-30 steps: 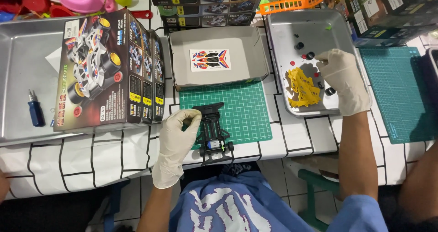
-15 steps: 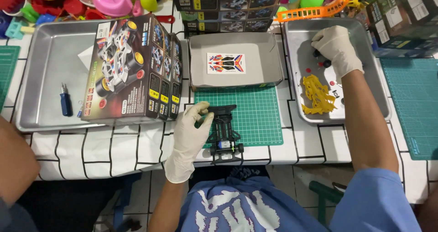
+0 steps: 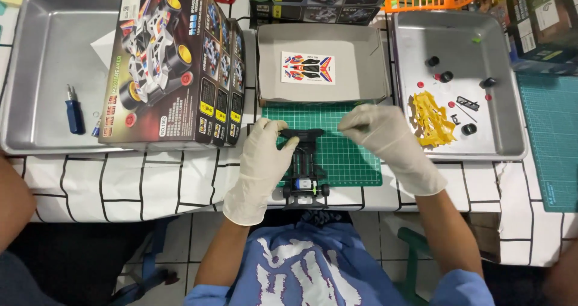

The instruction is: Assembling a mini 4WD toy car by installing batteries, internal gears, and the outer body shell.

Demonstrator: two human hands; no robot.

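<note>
A black toy car chassis (image 3: 306, 161) lies on a green cutting mat (image 3: 343, 155) at the table's front edge. My left hand (image 3: 262, 161), in a white glove, grips the chassis by its left side. My right hand (image 3: 385, 140), also gloved, hovers over the mat just right of the chassis with fingers pinched together; what sits between the fingertips is too small to make out. A grey box lid (image 3: 367, 71) holding a sticker sheet (image 3: 307, 68) stands behind the mat.
At the right, a metal tray (image 3: 506, 131) holds a yellow parts frame (image 3: 432, 119), small black wheels and red bits. The left metal tray (image 3: 42, 71) holds a blue screwdriver (image 3: 73, 110) and a toy car box (image 3: 174, 65). Another person's arm (image 3: 12, 197) shows at far left.
My right hand has left the right tray and come over the green mat beside the chassis. My left hand has stayed on the chassis.
</note>
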